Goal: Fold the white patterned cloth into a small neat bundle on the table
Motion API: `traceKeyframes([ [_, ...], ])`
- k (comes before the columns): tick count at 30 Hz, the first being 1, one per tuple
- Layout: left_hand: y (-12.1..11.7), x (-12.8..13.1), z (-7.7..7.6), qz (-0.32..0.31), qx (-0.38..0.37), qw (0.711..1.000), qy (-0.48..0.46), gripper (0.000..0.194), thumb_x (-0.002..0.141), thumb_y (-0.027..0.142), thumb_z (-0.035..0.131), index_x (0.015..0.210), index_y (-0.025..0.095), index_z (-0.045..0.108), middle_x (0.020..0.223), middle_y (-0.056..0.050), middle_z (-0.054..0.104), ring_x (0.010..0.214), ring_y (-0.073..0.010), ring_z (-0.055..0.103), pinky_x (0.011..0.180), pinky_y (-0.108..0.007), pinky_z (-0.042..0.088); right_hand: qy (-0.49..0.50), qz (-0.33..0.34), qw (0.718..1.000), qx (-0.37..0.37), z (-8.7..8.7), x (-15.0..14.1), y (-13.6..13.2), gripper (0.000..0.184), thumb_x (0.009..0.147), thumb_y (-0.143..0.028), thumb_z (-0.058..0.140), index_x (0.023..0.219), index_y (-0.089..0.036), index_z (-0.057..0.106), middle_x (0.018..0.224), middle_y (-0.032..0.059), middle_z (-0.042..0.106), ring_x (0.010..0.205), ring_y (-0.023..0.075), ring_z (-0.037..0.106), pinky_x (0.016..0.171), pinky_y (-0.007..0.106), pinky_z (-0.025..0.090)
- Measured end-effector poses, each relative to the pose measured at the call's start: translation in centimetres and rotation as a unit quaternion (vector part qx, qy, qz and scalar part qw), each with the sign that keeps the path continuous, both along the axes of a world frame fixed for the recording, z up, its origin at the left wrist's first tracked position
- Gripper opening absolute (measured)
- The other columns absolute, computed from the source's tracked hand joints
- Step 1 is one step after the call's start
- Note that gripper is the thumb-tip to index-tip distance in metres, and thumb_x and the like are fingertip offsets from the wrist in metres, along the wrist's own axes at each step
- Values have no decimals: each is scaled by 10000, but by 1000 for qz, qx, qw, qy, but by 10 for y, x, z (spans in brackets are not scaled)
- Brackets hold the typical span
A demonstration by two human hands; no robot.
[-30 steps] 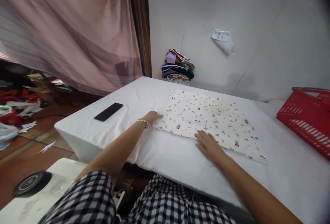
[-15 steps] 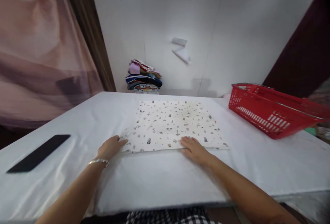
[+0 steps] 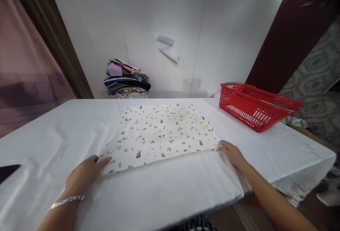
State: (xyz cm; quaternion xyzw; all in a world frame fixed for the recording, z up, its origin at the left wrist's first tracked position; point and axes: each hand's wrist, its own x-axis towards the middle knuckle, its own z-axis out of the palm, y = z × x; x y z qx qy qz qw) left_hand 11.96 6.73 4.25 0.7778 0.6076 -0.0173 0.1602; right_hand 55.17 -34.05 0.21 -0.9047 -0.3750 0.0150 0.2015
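A white printed cloth (image 3: 159, 131) with small grey and tan motifs lies flat in a rectangle on the white-covered table (image 3: 170, 192). My left hand (image 3: 85, 174), with a silver bracelet on its wrist, is at the cloth's near left corner. Its thumb lies over the edge, and the other fingers are partly hidden. At the near right corner, my right hand (image 3: 232, 153) has its fingers closed on the cloth's edge.
A red plastic basket (image 3: 247, 107) stands at the table's right. Folded fabrics (image 3: 127, 80) are stacked at the back left by the white wall. A dark flat piece (image 3: 7, 172) lies at the left edge of view.
My right hand has slid from the middle of the cloth's front edge to its near right corner. My left hand stays at the left corner. The view has turned to the right.
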Motion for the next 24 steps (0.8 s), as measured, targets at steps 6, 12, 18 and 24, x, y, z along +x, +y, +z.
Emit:
traceKeyframes([
  [6,-14,0,9,15,3,999,-49,562,794,707,308,879,235,600,1015,-126,678,986,-341,613,775,-418,472,21,-107,991,-84,17,21,28,402,901,-387,430,1114,-149,673,1057,100,706,1024,248,637,865,332,480],
  [12,-20,0,8,17,13,997,-68,529,861,623,240,825,240,603,941,-97,688,947,-314,623,760,-394,460,101,-121,978,-138,26,31,45,270,813,-413,581,812,-150,640,733,88,679,734,238,658,619,297,469],
  [18,-19,-3,3,-2,29,999,-42,467,877,550,260,859,225,594,986,-110,690,961,-309,624,720,-371,459,269,-168,947,-56,31,22,44,227,797,-345,591,667,-198,478,433,-46,444,415,115,458,441,228,368],
  [24,-23,-3,7,-10,40,999,0,463,887,499,263,896,197,613,1065,-149,680,1026,-335,613,761,-390,454,263,-156,950,-57,24,26,37,299,763,-384,624,610,-214,431,413,-54,419,397,107,443,437,229,362],
])
